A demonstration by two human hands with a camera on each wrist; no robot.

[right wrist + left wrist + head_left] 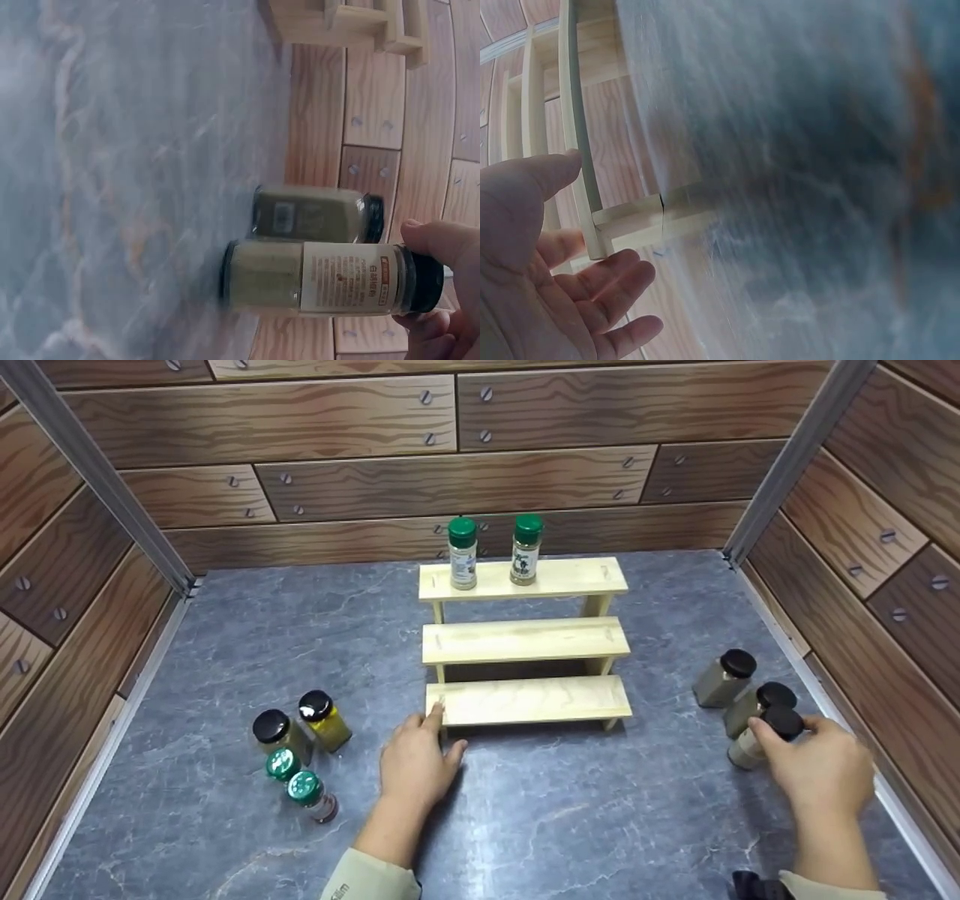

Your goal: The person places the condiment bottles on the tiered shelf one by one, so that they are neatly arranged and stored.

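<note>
On the right, my right hand (823,769) pinches the black cap of a spice jar (748,748). In the right wrist view that spice jar (337,277) shows a pale label and light powder inside. Two more black-capped jars stand just beyond it, one jar (722,679) farther back. My left hand (417,761) is at the left end of the lowest step of a three-step wooden rack (529,701), index finger touching that end. In the left wrist view its fingers are loosely spread beside the rack (581,150). Two green-capped shakers, one on the left (463,555), stand on the top step.
At left stand two black-capped jars, one yellow jar (327,724) among them, and two green-capped shakers, the nearer shaker (319,802) holding something reddish. Wood-patterned walls (360,484) enclose the grey marbled surface (562,825) at the back and sides.
</note>
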